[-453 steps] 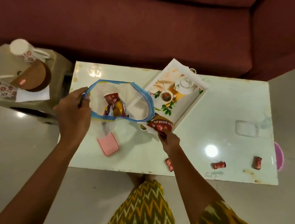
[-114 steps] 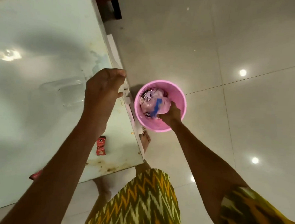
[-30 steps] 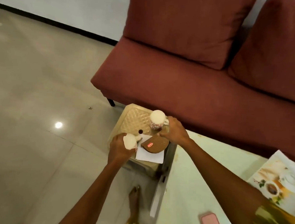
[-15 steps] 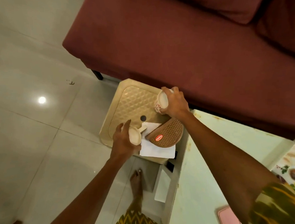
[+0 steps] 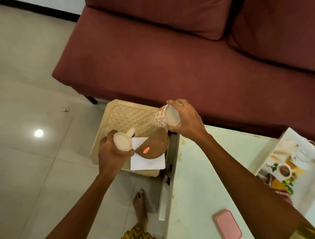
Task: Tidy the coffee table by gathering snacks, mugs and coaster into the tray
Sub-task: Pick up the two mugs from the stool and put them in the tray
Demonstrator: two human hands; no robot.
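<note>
While the left hand (image 5: 111, 155) curls its fingers round a white mug (image 5: 122, 142) above the stool (image 5: 124, 118), the right hand (image 5: 188, 121) grips a tilted patterned mug (image 5: 165, 116). The brown coaster (image 5: 154, 144) lies on paper (image 5: 147, 163) on the stool; the tray (image 5: 276, 149) sits on the coffee table (image 5: 204, 175).

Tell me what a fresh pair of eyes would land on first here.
Two mugs held in the air: the left hand grips a white mug over the beige stool, the right hand a red-patterned mug, tilted. Between them a brown coaster lies on white paper on the stool; the tray sits far right on the coffee table.
</note>
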